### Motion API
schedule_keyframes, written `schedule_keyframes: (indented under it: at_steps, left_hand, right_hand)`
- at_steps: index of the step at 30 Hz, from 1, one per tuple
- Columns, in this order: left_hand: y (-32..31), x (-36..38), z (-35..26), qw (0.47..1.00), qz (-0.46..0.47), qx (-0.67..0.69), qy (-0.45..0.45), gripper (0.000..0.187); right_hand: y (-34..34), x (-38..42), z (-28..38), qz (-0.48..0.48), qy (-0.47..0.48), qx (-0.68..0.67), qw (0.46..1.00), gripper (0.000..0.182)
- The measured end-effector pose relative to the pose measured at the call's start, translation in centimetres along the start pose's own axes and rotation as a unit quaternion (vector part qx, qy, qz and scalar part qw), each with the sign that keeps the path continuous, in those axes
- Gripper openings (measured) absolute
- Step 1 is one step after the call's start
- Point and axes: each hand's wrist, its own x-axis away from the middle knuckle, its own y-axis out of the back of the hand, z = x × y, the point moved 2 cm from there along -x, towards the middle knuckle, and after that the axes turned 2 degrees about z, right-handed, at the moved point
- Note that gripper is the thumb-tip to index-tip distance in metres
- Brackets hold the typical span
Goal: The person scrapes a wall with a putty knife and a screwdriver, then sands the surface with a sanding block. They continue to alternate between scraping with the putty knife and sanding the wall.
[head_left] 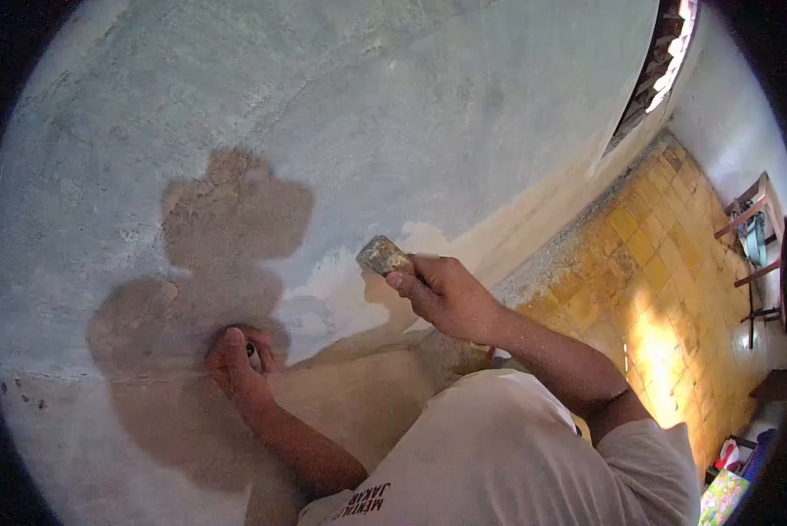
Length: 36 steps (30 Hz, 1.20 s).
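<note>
My right hand (450, 294) is closed around a short scraper (383, 256). Its squarish blade, blotched grey and brown, points up and left, close over the wall in this view. Lower left, my left hand (240, 364) has its fingers curled round a small, dark, round-ended object (253, 357), mostly hidden by the fingers; I cannot tell what it is. Behind both hands spreads the grey plastered wall (393, 114), with a whiter smooth patch (323, 285) between them. A dark shadow of head and arms falls on the wall at left.
Yellow floor tiles (648, 228) run along the wall's base at right, with a bright sunlit streak. Wooden furniture (753, 210) stands at the far right. Colourful items (725, 495) lie lower right. My pale shirt (499, 447) fills the bottom. An opening (656, 70) shows top right.
</note>
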Motion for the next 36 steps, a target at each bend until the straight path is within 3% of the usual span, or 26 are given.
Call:
schedule_keyframes:
  at_steps: [3,6,11,17,20,24,27,30,36]
  left_hand:
    - [-0.9,-0.6,0.3,0.998,-0.051,0.004,-0.029,0.040]
    - [-0.6,0.0,-0.6,0.999,-0.009,-0.029,-0.025,0.040]
    - [-0.1,-0.1,0.2,1.000,-0.023,-0.017,0.003,0.040]
    - [0.0,-0.2,0.0,0.998,-0.009,-0.060,-0.005,0.042]
    - [0.0,-0.4,0.0,0.998,0.033,-0.024,-0.044,0.042]
    - [0.0,-0.1,-0.1,0.999,-0.004,-0.041,0.005,0.043]
    - [0.1,-0.6,0.4,0.999,0.013,-0.039,-0.031,0.042]
    - [0.0,-0.3,0.4,0.999,-0.029,0.005,-0.019,0.041]
    - [0.3,-0.4,0.9,1.000,0.009,-0.005,-0.019,0.040]
  right_hand:
    - [1.4,0.9,-0.5,-0.033,0.039,0.038,0.998,0.038]
    - [0.8,1.8,-1.9,-0.033,-0.009,0.021,0.999,0.039]
    - [0.0,-0.6,-0.2,-0.035,0.059,0.033,0.997,0.037]
    - [0.6,2.5,-2.6,-0.046,0.032,0.050,0.997,0.037]
    - [0.3,-0.2,-2.1,-0.070,0.027,0.079,0.994,0.037]
    - [0.5,0.4,-0.6,-0.046,0.018,0.046,0.998,0.038]
    - [1.1,1.6,-0.5,-0.053,0.036,0.047,0.997,0.039]
    - [0.7,1.8,-1.5,-0.043,0.036,0.090,0.994,0.040]
    - [0.4,0.0,-0.8,-0.044,0.038,0.072,0.996,0.037]
